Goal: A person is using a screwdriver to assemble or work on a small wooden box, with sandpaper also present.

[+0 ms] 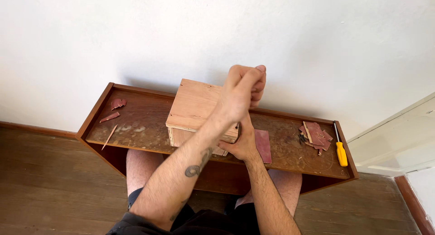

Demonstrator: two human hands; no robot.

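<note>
The left hand (242, 92) was up over the plywood box (195, 112), fingers curled into a loose fist; whether anything was pinched in it I couldn't tell. The right hand (244, 142) was pressed against the box's near right corner, fingers closed on the edge, steadying it. The box itself sat on the brown bench (136, 122), near the middle, over the person's knees. This looked like work on that front corner, one hand bracing while the other came down on it. The next move would need the box held square and the raised hand landing clear of the bracing fingers. A reddish sandpaper sheet (263, 145) lay just beside the right hand. Further right sat a heap of sandpaper scraps (315, 134) and a yellow-handled screwdriver (340, 146). At far left were more scraps (118, 103) and a thin wooden stick (109, 136), well apart from the box.
</note>
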